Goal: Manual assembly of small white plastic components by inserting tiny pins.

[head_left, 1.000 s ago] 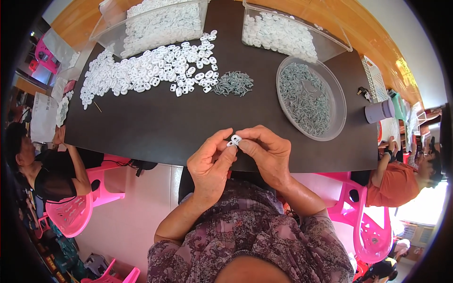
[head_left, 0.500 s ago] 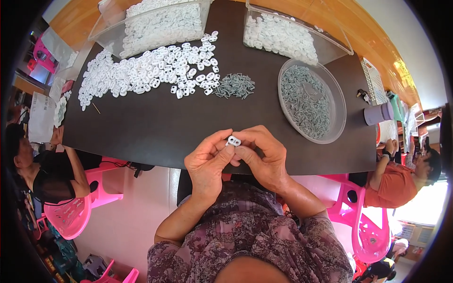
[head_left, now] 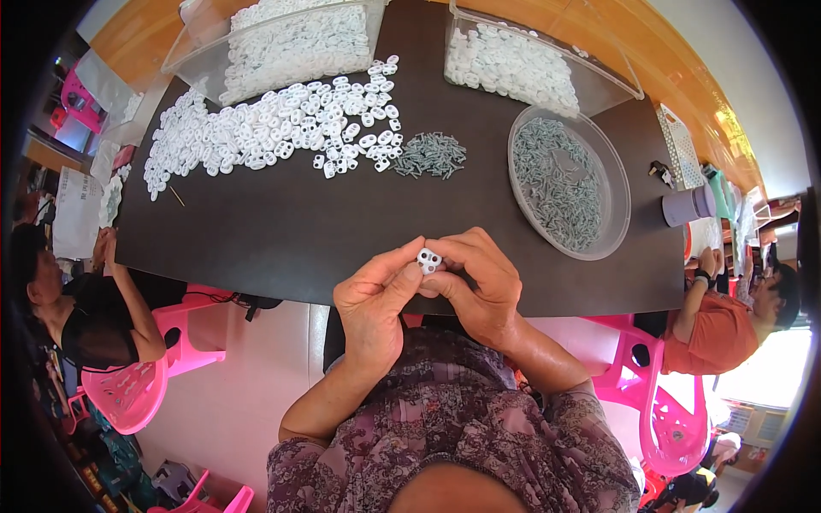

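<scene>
Over the near edge of the dark table, both my hands pinch a small white plastic piece with dark holes [head_left: 429, 260]. My left hand [head_left: 374, 295] grips its left side between thumb and fingers. My right hand [head_left: 479, 278] is closed on its right side, the fingertips meeting around it. Beyond my hands lies a small heap of grey-green screws or pins [head_left: 430, 155]. To its left spreads a large pile of white two-holed oval pieces [head_left: 256, 137], some of them at its right end lying apart.
A round clear tub [head_left: 617, 209] of grey pins stands at right, beside a lavender cup [head_left: 684, 207]. Two clear bins, one at left [head_left: 198, 58] and one at right [head_left: 599, 101], hold white pieces. A thin stick [head_left: 177, 197] lies at left. People sit at both sides.
The white piece has turned between my fingers and now shows more holes toward me. My hands stay in nearly the same place. The person at left has brought their hands together.
</scene>
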The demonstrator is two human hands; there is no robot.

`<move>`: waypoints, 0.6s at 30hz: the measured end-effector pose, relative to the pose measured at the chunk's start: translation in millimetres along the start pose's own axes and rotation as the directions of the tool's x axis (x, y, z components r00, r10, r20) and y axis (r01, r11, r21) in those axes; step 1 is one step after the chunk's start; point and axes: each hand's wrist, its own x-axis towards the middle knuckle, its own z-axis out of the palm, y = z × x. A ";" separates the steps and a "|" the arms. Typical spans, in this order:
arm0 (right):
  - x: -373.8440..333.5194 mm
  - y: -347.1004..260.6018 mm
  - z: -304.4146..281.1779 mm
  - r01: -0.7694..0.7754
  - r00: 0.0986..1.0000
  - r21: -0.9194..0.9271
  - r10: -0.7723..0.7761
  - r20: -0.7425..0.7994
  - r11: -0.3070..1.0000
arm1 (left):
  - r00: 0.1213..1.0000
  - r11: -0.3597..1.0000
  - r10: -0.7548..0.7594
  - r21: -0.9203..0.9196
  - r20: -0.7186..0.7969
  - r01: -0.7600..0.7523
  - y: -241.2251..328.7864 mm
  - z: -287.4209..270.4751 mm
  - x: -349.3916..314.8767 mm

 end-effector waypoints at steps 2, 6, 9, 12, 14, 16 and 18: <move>-0.8 -0.8 1.5 -0.019 1.000 0.024 0.019 -0.007 1.000 | 0.999 0.998 0.032 0.057 0.019 -0.033 -2.3 -4.7 0.4; -1.0 -3.3 3.0 -0.047 0.999 0.092 0.048 -0.005 0.995 | 0.981 0.972 0.178 0.142 0.082 -0.188 -10.6 -10.7 1.5; -1.3 -1.6 5.1 0.015 1.000 0.068 -0.015 -0.008 0.998 | 0.956 0.929 0.284 0.223 0.077 -0.294 -18.5 -12.5 1.1; -1.7 0.1 9.3 0.095 0.995 0.026 -0.095 -0.030 0.995 | 0.931 0.898 0.358 0.246 0.073 -0.365 -24.6 -13.9 1.6; -2.0 2.0 12.2 0.121 0.992 0.014 -0.121 -0.045 0.993 | 0.928 0.902 0.366 0.222 0.066 -0.371 -27.3 -15.1 1.6; -2.1 5.0 15.2 0.194 0.979 0.002 -0.193 -0.066 0.981 | 0.931 0.912 0.361 0.184 0.059 -0.366 -28.8 -16.2 1.0; -1.5 4.6 16.6 0.180 0.982 -0.004 -0.180 -0.053 0.984 | 0.933 0.919 0.358 0.160 0.039 -0.360 -28.2 -14.8 1.2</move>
